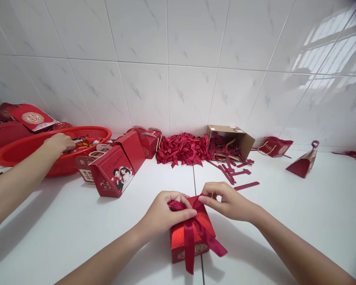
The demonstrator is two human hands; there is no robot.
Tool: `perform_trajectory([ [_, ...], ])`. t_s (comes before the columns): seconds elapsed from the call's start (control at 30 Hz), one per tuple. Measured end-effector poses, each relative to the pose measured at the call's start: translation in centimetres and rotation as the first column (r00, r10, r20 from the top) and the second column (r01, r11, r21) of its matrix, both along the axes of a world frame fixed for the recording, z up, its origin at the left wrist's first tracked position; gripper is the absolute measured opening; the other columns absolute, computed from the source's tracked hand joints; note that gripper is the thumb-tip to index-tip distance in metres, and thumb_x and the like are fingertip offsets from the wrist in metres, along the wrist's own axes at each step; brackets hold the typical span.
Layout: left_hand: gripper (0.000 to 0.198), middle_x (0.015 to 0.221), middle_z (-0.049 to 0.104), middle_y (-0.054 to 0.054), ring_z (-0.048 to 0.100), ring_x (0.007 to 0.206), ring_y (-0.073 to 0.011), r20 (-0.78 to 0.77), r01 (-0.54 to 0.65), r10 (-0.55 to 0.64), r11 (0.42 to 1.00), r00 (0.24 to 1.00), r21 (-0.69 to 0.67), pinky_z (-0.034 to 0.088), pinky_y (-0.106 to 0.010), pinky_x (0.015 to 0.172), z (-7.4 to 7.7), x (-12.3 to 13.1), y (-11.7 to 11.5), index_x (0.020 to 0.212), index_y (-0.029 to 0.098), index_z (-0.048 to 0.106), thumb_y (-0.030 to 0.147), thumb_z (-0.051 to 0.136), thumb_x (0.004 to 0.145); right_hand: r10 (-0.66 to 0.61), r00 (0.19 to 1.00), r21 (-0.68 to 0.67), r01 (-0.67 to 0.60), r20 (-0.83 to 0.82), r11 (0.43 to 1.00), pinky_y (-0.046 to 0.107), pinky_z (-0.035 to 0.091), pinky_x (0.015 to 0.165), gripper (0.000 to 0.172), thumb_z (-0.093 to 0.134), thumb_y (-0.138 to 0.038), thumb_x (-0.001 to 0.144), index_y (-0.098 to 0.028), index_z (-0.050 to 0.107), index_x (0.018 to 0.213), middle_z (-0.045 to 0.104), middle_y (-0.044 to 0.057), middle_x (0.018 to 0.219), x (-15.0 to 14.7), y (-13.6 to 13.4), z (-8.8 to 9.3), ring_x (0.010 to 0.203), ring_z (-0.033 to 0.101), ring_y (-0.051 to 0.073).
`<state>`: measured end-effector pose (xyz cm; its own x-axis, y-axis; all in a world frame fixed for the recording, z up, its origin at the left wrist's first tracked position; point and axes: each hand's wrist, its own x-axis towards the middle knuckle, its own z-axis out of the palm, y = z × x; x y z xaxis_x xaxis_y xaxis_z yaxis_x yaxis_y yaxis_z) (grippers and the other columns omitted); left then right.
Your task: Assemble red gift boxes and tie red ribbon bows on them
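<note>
The red box stands on the desk between the person's two arms, probably so that both hands can reach its top equally. A dark red ribbon is gathered there, with two tails hanging over the near side. The left hand grips the ribbon, thumb near the middle, perhaps so it cannot loosen. The right hand pinches another part, apparently to hold it tight. Behind, a ribbon pile lies beside an overturned cardboard box, whose open side lets strips spill out. At left, another person's hand reaches into the red basket.
</note>
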<state>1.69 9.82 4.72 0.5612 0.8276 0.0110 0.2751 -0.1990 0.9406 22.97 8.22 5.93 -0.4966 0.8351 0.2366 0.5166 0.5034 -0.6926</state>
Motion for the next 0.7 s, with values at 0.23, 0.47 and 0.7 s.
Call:
perform_trajectory([
  [0.23,0.036,0.064,0.069,-0.001,0.060,0.098,-0.0249,-0.012,-0.109,0.112,0.982,0.994,0.154,0.022,-0.044,0.109,-0.9,0.3,0.1,0.046,0.021,0.045,0.035,0.073,0.065,-0.072,0.994,0.103,0.081,-0.088,0.991,0.023,0.034,0.052,0.035,0.051,-0.035,0.089,-0.017,0.047,0.060,0.047,-0.002,0.058,-0.1,0.2,-1.1,0.055,0.041,0.009],
  [0.47,0.040,0.057,0.062,0.004,0.063,0.078,-0.0188,-0.040,-0.082,0.091,0.978,0.995,0.190,0.017,-0.043,0.112,-0.9,0.3,0.1,0.047,0.020,0.038,0.031,0.072,0.065,-0.108,0.984,0.142,0.128,-0.142,0.982,0.023,0.036,0.054,0.036,0.049,-0.036,0.090,-0.017,0.048,0.059,0.048,-0.001,0.058,0.0,-0.1,-2.0,0.056,0.043,0.010],
  [0.7,0.025,0.083,0.069,-0.006,0.060,0.094,-0.0241,0.064,-0.080,0.078,0.997,0.995,0.017,0.040,-0.041,0.093,-0.8,0.0,-0.2,0.060,0.018,0.056,0.035,0.072,0.068,0.049,0.973,0.006,-0.049,-0.227,0.999,0.033,0.047,0.083,0.041,0.053,-0.052,0.084,-0.020,0.054,0.109,0.055,0.009,0.107,0.8,0.2,-3.0,0.098,0.054,0.019],
])
